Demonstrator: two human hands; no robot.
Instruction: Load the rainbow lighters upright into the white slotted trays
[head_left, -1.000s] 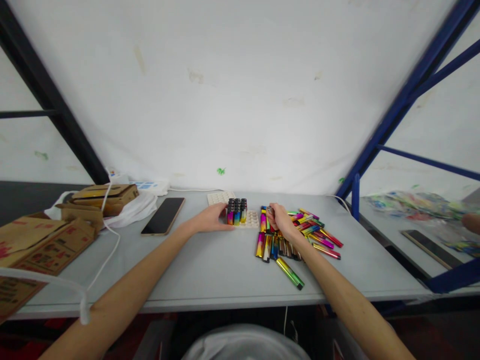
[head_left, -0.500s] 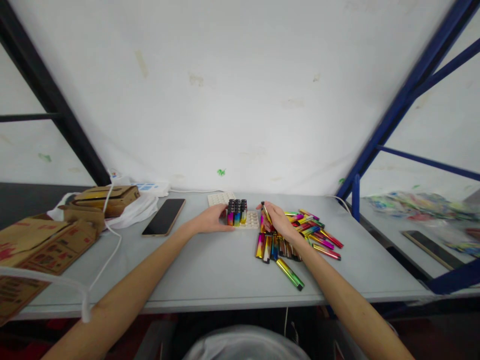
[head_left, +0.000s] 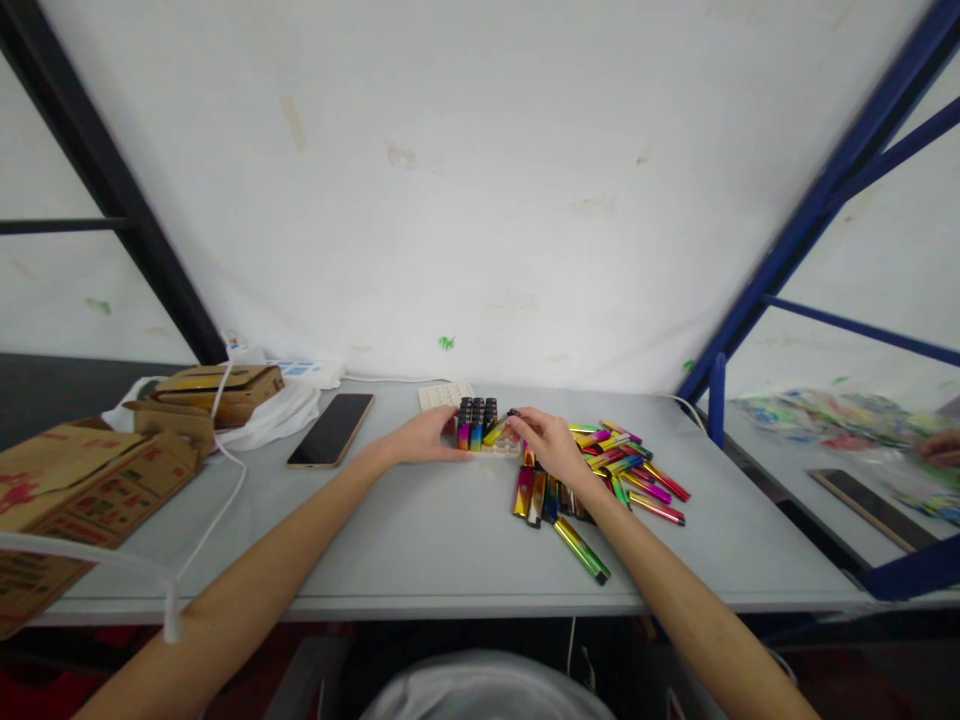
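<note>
Metallic tubes [head_left: 626, 463] lie heaped at the right of your grey table [head_left: 420, 540], with a green-gold tube [head_left: 581, 550] nearest you, beside your right forearm. Farther in, your right hand [head_left: 551, 440] pinches a tilted gold tube [head_left: 495, 432] at its dark end above the white tray [head_left: 501, 452], while your left hand [head_left: 429, 437] curls around the tray's left end, though how firmly its fingers grip cannot be told. Between your hands, black-topped tubes [head_left: 475, 420] stand upright in that tray, and beyond, slightly left, lies a second white tray [head_left: 445, 395].
</note>
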